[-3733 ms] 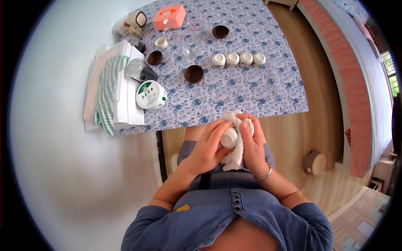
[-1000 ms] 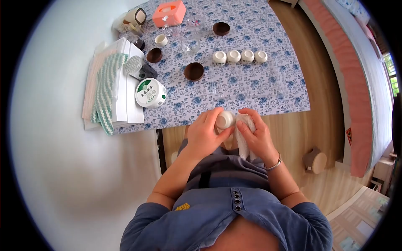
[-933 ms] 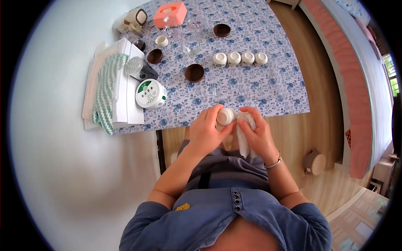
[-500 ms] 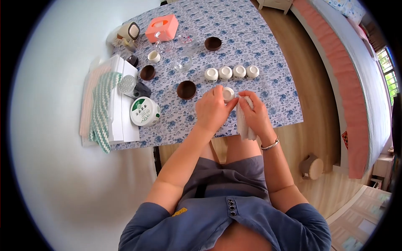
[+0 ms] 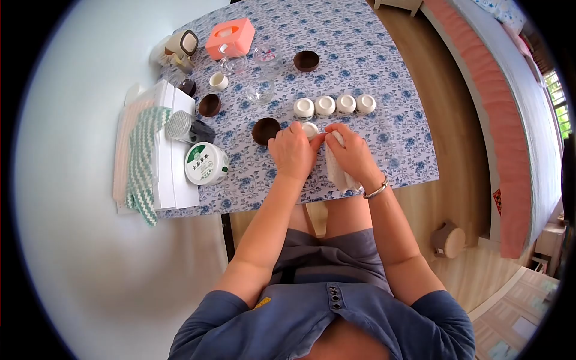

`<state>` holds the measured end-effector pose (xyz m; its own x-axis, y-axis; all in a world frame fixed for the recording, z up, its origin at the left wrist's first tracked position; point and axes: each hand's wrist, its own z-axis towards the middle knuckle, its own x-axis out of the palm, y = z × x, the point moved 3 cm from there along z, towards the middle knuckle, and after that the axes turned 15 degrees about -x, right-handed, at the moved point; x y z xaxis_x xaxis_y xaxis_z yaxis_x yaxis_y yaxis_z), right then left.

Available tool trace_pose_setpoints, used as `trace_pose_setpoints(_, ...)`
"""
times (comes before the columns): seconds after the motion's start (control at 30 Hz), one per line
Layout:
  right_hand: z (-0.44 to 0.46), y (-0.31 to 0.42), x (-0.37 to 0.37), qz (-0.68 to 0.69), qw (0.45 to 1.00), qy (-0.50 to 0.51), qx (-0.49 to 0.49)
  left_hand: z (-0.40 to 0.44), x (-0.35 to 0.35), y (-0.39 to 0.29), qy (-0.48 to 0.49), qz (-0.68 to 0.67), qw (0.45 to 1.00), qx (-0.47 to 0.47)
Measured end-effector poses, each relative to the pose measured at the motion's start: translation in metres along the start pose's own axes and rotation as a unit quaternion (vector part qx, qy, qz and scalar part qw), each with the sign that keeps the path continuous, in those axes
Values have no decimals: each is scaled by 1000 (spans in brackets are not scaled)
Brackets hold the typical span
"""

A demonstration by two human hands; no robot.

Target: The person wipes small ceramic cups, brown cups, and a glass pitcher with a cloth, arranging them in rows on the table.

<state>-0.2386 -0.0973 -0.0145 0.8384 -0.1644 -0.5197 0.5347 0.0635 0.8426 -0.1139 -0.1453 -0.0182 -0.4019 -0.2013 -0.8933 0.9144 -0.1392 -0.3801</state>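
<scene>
A small white teacup (image 5: 310, 129) is gripped in my left hand (image 5: 294, 151), its pale base facing up and its lower part hidden by the fingers. My right hand (image 5: 353, 155), close beside it, pinches a white cloth (image 5: 337, 168) that hangs down at the table's front edge. Just beyond my hands several white teacups stand upside down in a row, the leftmost teacup (image 5: 303, 108) nearest the held one. A dark brown bowl (image 5: 266, 131) sits left of my left hand.
On the flowered tablecloth (image 5: 384, 159) stand a clear glass bowl (image 5: 260, 92), two more brown bowls, a small white cup (image 5: 218, 81), a glass pitcher (image 5: 233, 62) and a pink tissue box (image 5: 230, 38). At the left are a white-and-green tub (image 5: 206, 163) and a striped towel (image 5: 145, 156).
Both hands have shifted left with the teacup and the cloth, nearer the brown bowl. The teacups in the row stay in place.
</scene>
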Motion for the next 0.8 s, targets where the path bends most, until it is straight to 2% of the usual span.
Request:
trace_pose_setpoints(0.23, -3, -2, 2, -2, 1000, 19, -1, -3, -8, 2, 38, -18, 999, 22)
trace_pose_setpoints(0.3, -2, -7, 3, 17, 1000, 14, 6, -5, -14, 4, 109, -50, 993, 5)
trace_pose_setpoints(0.4, -5, -4, 0, 48, 999, -3, 20, -11, -19, 16, 112, -66, 991, 18)
trace_pose_setpoints(0.5, -8, 6, -4, 59, 998, -24, 18, -19, -34, 24, 140, -97, 985, -18)
trace_pose_setpoints(0.7, -4, 42, 1, 77, 997, 18, 20, -20, -56, 35, 86, -184, 979, -8)
trace_pose_setpoints(0.73, -1, 48, 3, 100, 995, 21, 20, -15, -57, 39, 37, -216, 976, 2)
trace_pose_setpoints(0.8, 10, 63, 10, 121, 992, 30, -4, -1, -64, 45, -3, -223, 975, 4)
